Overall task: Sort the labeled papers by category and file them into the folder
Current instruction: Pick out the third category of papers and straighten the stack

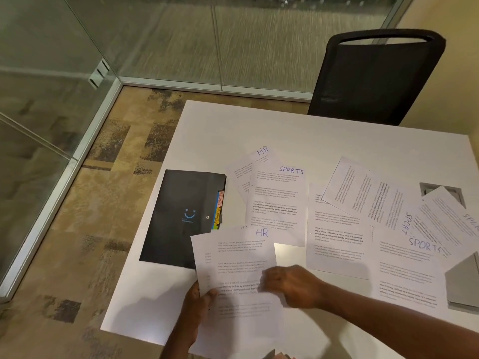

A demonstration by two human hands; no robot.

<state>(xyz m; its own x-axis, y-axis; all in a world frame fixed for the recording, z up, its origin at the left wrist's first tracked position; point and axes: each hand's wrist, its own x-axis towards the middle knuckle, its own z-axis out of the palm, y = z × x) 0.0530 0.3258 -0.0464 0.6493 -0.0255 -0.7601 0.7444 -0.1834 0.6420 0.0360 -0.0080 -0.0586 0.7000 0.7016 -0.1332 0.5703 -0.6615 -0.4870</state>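
Papers (234,257) marked HR in left hand (198,300)

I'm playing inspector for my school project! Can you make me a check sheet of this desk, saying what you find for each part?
Surface: white table, loose sheets spread across it.
Job's things: black folder closed, coloured tabs showing at its side; HR papers in hand; another HR sheet behind a SPORTS sheet; more SPORTS sheets on the right.
Clutter: grey flat object at the right edge.
Hands: left hand grips the HR papers' edge; right hand lies on them, grip blurred.
Cables: nothing seen.
Surroundings: black chair, glass wall, patterned carpet.
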